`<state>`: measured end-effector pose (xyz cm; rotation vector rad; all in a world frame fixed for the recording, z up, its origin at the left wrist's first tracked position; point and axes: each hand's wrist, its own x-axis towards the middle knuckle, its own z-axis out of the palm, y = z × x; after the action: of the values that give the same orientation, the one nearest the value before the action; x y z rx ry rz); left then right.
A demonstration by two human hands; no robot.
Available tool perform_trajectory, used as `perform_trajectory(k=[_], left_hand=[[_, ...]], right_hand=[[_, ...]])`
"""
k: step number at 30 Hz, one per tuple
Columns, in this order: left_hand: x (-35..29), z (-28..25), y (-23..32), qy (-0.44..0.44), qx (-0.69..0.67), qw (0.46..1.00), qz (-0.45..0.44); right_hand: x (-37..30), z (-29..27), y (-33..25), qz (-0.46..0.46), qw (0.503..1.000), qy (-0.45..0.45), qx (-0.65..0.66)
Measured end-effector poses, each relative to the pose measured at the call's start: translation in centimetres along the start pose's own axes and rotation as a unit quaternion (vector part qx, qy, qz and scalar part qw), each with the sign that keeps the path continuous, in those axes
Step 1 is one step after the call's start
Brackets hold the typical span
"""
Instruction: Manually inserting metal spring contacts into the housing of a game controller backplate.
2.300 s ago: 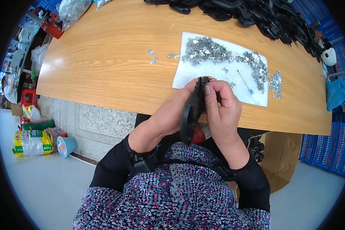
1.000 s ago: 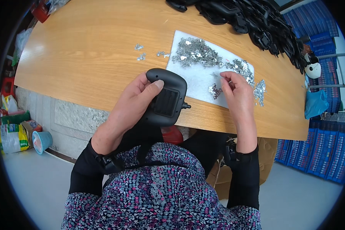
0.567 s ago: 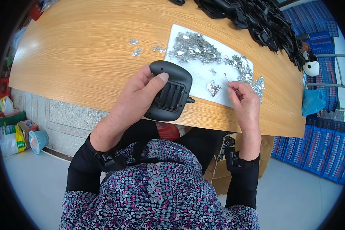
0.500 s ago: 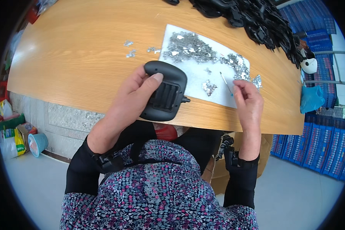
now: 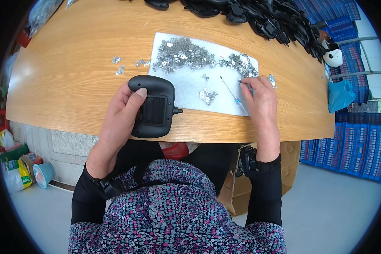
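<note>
My left hand (image 5: 122,112) holds a black plastic housing (image 5: 168,99) by its left side, thumb on top. Its face has an open rectangular recess, like a battery compartment, and a short stub on the right edge. My right hand (image 5: 260,99) pinches at the right edge of a white foam sheet (image 5: 186,89), beside a heap of small silvery metal pieces (image 5: 241,64); a small grey piece shows at its fingertips. A screwdriver (image 5: 237,100) with a clear blue handle lies on the sheet, left of that hand. A small cluster of metal pieces (image 5: 208,96) rests between both hands.
A larger heap of metal pieces (image 5: 182,55) covers the sheet's far left; a few lie loose on the wooden table (image 5: 72,80). Black plastic parts (image 5: 258,21) are piled along the far right edge. A blue bag (image 5: 341,95) hangs on the right near stacked blue trays (image 5: 347,152).
My right fingers have moved away from the screwdriver handle to the metal pieces at the sheet's right edge. My left hand has drawn the housing left, off the sheet. The view has shifted.
</note>
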<state>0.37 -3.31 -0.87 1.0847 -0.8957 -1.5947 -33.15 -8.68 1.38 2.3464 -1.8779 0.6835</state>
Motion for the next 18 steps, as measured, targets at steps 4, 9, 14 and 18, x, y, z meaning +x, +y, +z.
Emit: perform_trajectory(k=[4,9,14,18], left_hand=[[-0.1,0.4,0.0,0.008,-0.015,1.000,0.007],[-0.4,0.9,0.2,0.044,0.012,0.999,0.020],[-0.6,1.1,-0.2,0.044,0.123,0.988,0.083],[-0.8,2.3,0.6,-0.048,0.052,0.997,0.030]], right_hand=[[0.7,0.4,0.3,0.079,0.995,-0.046,0.047],[1.3,-0.8,-1.5,0.193,0.962,-0.068,0.180],[0.6,-1.6,-4.2,0.060,0.974,-0.016,0.217],[-0.1,-1.6,-9.0,-0.083,0.971,-0.001,0.226]])
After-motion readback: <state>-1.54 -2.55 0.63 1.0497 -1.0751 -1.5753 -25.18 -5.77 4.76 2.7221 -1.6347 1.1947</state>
